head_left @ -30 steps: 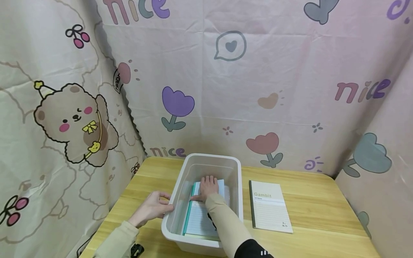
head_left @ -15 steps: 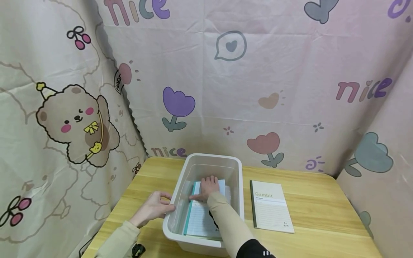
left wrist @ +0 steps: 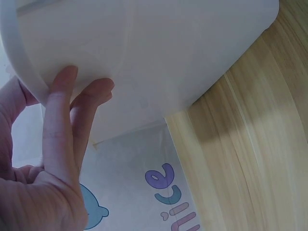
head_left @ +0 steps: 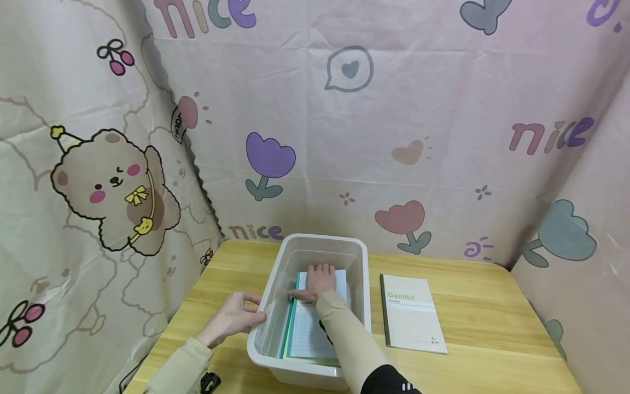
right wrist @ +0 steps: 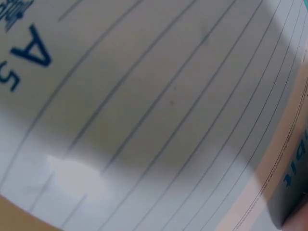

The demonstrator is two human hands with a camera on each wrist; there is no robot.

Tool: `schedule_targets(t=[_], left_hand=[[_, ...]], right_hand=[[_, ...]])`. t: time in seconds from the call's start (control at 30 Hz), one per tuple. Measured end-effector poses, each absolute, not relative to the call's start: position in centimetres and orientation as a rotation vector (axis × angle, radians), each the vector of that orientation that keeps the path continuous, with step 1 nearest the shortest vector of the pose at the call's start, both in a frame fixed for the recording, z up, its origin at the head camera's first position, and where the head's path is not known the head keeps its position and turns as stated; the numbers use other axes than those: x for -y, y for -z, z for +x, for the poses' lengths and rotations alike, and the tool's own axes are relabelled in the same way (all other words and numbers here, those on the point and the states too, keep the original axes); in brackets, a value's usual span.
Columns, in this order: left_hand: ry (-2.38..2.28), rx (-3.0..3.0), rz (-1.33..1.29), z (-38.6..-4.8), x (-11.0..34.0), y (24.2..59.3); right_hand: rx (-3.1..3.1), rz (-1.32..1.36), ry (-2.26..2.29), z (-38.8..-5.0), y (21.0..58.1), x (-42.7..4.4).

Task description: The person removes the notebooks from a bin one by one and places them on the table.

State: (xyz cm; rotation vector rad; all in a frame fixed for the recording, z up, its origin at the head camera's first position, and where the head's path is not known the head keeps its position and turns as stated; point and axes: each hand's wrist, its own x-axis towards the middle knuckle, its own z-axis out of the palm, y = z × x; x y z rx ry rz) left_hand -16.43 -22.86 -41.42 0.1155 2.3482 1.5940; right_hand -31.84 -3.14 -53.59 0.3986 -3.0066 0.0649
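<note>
My left hand [head_left: 233, 319] pinches the left rim of a white plastic bin [head_left: 364, 284]. In the left wrist view, the fingertips [left wrist: 65, 79] lie against the bin's outer wall. Inside the bin, my right hand [head_left: 320, 284] holds a light-blue ruled notebook [head_left: 307, 331] by its far part, the fingers reaching over the far edge and the thumb stretched past the left edge. Beneath it shows another notebook with a teal spine [head_left: 285, 339], slightly offset. The right wrist view is filled by the ruled notebook cover [right wrist: 159, 106], marked A5; my right fingers are mostly hidden there.
A cream Gambit notebook [head_left: 413, 314] with a dark spine lies on the wooden table [head_left: 502, 328], right of the bin. Printed curtains [head_left: 305, 120] hang behind and at both sides. A small black object [head_left: 210, 382] shows by my left sleeve.
My right hand has risen a little and moved slightly away from me with the top notebook, uncovering the teal spine edge below. My left hand stays on the rim.
</note>
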Motion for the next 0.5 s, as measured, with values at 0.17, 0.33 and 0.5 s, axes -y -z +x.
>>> schedule_targets(t=[0.17, 0.33, 0.5], left_hand=[[-1.602, -2.344, 0.122, -16.4, 22.8, 41.5], [-1.595, -2.351, 0.117, -16.5, 22.8, 41.5], [-1.583, -2.367, 0.095, -16.4, 22.8, 41.5]], right_hand=[[2.967, 0.430, -0.055, -31.8, 53.0, 3.3], [2.918, 0.477, -0.020, -31.8, 52.5, 3.5], [2.915, 0.488, -0.028, -31.7, 52.0, 3.6]])
